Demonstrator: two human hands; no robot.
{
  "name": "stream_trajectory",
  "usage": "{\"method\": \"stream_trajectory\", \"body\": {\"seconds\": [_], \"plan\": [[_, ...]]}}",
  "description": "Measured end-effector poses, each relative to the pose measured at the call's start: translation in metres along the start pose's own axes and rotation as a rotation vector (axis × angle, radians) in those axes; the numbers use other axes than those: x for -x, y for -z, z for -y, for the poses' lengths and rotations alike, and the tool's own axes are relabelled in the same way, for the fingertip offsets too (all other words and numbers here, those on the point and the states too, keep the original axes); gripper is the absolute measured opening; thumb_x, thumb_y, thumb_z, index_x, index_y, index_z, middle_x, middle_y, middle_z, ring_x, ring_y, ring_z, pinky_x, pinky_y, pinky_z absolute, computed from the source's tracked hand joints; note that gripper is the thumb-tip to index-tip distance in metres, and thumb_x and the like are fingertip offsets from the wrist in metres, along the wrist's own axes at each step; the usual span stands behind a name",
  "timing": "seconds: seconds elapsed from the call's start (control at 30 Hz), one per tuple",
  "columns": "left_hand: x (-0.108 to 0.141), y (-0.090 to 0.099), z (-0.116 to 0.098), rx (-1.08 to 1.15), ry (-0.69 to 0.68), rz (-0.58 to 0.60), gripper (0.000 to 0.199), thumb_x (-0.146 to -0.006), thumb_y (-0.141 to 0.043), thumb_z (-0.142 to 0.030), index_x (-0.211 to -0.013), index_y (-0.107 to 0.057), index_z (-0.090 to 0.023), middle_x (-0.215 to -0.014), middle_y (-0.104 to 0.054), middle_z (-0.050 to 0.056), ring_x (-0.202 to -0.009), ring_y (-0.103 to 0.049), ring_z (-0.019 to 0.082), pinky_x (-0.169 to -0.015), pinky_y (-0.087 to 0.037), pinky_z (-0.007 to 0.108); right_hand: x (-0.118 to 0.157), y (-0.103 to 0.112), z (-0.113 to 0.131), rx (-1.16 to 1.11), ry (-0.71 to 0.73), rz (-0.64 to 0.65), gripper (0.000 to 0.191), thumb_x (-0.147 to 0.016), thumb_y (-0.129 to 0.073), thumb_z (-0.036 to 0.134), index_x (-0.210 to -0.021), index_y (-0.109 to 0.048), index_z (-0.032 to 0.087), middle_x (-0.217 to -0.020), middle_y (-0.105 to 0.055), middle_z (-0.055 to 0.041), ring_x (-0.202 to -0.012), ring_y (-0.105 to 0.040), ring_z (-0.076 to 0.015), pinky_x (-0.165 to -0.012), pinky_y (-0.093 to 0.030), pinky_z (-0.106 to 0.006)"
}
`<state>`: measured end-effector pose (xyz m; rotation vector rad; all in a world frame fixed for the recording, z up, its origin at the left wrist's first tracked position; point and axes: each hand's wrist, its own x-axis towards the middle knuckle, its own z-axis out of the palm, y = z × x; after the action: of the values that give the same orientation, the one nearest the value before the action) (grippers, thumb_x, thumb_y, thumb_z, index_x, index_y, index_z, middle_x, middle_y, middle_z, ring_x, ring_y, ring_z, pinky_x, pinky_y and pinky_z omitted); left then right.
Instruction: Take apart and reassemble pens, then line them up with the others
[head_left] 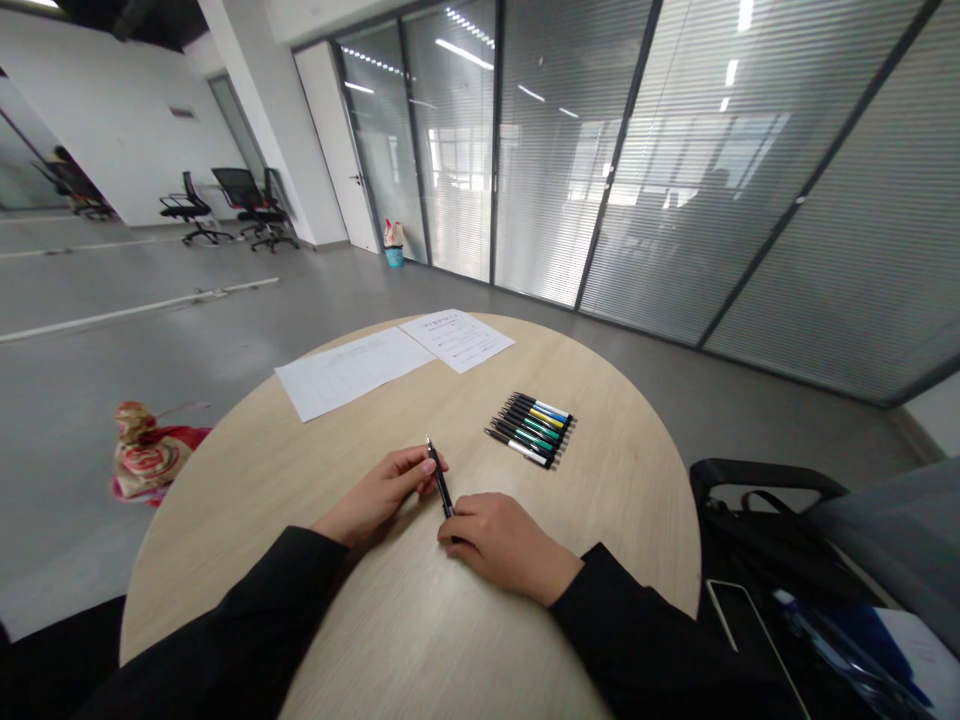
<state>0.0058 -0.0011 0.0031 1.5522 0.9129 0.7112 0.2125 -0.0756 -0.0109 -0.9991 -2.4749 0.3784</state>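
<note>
A black pen (441,482) is held between my two hands, just above the round wooden table (405,620), its pointed metal tip facing away from me. My left hand (386,490) pinches it near the tip with thumb and fingers. Around its rear end the fingers of my right hand (499,540) are closed, hiding that end. To the right of the hands lies a row of several pens (531,430), side by side with tips toward the left; their barrels are black with white, green, yellow and blue parts.
Two printed sheets, one wide (356,370) and one narrower (459,340), lie at the table's far edge. On the right stands a chair (765,475) with a bag and a phone (750,630). A patterned bag (161,455) is on the left; office chairs (244,195) stand farther back.
</note>
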Motion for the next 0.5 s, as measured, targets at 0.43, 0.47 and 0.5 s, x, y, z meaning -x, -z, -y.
{"method": "stream_trajectory", "body": {"seconds": [0.43,0.47,0.5], "plan": [[-0.0008,0.0019,0.0049,0.028,0.007,0.023,0.035,-0.092,-0.061,-0.049,-0.088,-0.066,-0.015,-0.069,-0.052,-0.001,-0.066,-0.045,0.014,-0.065,-0.037,0.026,0.0015,0.0005,-0.0001,-0.059,0.003,-0.015,0.013,-0.092,-0.068,0.024,-0.104,-0.069,0.021,-0.099,-0.068,-0.0034,-0.093,-0.063,-0.018,-0.082,-0.045,-0.027],[-0.0007,0.002,0.0046,0.023,0.007,0.029,0.035,-0.092,-0.061,-0.049,-0.088,-0.066,-0.015,-0.069,-0.051,-0.001,-0.066,-0.045,0.014,-0.065,-0.037,0.026,0.0011,0.0006,0.0002,-0.06,0.003,-0.013,0.011,-0.092,-0.068,0.025,-0.103,-0.069,0.021,-0.099,-0.068,-0.0033,-0.093,-0.063,-0.0177,-0.082,-0.045,-0.026],[-0.0007,0.002,0.0042,0.018,0.005,0.034,0.035,-0.092,-0.061,-0.049,-0.088,-0.066,-0.014,-0.068,-0.051,-0.002,-0.066,-0.045,0.014,-0.065,-0.036,0.027,0.0007,0.0009,0.0004,-0.06,0.003,-0.008,0.01,-0.093,-0.067,0.025,-0.101,-0.07,0.021,-0.098,-0.068,-0.0032,-0.092,-0.063,-0.0175,-0.082,-0.044,-0.026]]}}
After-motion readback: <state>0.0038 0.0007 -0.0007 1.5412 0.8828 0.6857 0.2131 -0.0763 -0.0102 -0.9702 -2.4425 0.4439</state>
